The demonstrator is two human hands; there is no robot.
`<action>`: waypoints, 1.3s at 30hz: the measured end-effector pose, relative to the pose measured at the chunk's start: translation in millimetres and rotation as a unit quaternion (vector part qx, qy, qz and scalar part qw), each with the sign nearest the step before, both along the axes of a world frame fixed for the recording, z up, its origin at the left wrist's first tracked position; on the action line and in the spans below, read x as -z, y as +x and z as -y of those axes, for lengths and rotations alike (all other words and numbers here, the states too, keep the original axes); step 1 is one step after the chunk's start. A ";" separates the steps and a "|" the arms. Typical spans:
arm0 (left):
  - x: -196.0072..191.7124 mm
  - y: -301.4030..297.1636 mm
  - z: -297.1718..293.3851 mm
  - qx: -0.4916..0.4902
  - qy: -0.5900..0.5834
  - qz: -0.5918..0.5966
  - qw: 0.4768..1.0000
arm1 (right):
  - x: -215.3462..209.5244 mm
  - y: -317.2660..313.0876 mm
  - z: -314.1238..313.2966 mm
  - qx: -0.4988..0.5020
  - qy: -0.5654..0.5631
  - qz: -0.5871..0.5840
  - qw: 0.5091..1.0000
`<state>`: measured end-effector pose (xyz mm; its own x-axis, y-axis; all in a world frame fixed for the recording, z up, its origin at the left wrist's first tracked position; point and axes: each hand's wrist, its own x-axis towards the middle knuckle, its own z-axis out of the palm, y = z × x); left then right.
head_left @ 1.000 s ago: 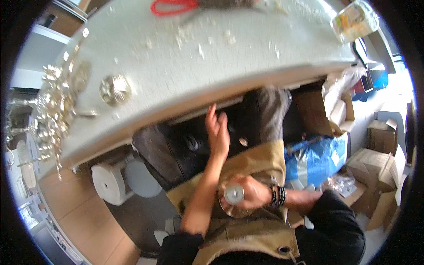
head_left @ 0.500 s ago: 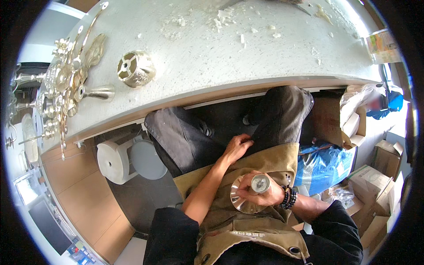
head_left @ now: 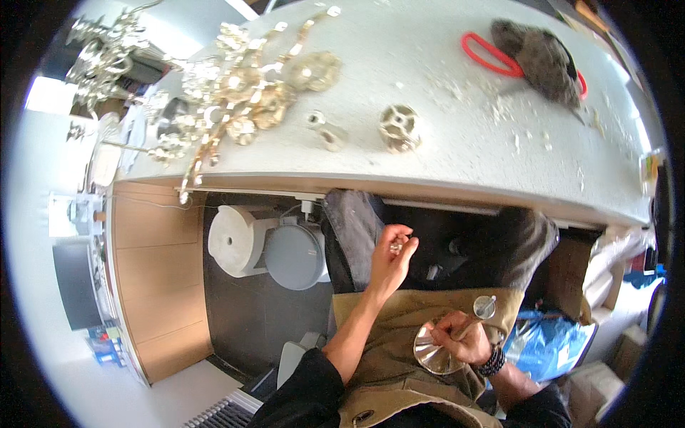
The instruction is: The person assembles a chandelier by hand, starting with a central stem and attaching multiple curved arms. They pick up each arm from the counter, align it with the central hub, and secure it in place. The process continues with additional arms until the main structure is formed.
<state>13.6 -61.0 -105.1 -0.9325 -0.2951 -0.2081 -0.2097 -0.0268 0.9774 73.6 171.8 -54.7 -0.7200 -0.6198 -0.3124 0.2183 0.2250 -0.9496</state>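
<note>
Over my lap, my right hand [head_left: 467, 344] grips a shiny silver candlestick [head_left: 432, 352] by its stem. Its wide round base flares out on one side of the fist, and its cup end shows on the other. My left hand [head_left: 394, 265] is raised above my thigh, fingers curled round a small shiny piece [head_left: 395, 247] whose kind I cannot make out. On the worktop ahead stand a silver cup-shaped part with a spoked opening [head_left: 400, 128] and a smaller flared metal part [head_left: 329, 131]. Neither hand touches them.
Shiny candelabra arms [head_left: 242, 93] are heaped at the worktop's left. A dark cloth [head_left: 536, 60] lies with a red-handled tool [head_left: 491, 55] among pale flakes at the right. Below stand a white paper roll [head_left: 232, 239], a grey round lid [head_left: 293, 257] and a blue bag [head_left: 546, 349].
The view has swung left, bringing more of the metal heap into sight. My left hand has lifted from between my legs, and a small shiny piece now shows in its fingers.
</note>
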 end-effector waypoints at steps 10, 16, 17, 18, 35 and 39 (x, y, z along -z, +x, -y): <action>-188.0 -86.8 109.7 -0.092 -0.499 -0.341 0.791 | -4.9 4.9 2.6 0.067 -0.043 0.096 0.992; -171.8 -97.4 111.0 -0.115 -0.534 -0.334 0.768 | -11.6 4.8 5.6 0.066 -0.030 0.095 0.993; -169.7 -96.7 110.9 -0.120 -0.533 -0.333 0.769 | -13.2 4.4 6.7 0.059 -0.024 0.087 0.994; -168.0 -96.2 110.4 -0.124 -0.541 -0.322 0.767 | -14.8 3.6 7.2 0.052 -0.017 0.080 0.995; -146.5 -91.4 116.5 -0.213 -0.439 -0.446 0.751 | -23.8 1.9 15.6 0.070 -0.048 0.038 0.996; -154.8 -89.4 116.7 -0.214 -0.444 -0.444 0.748 | -24.8 1.5 13.3 0.073 -0.043 0.047 0.995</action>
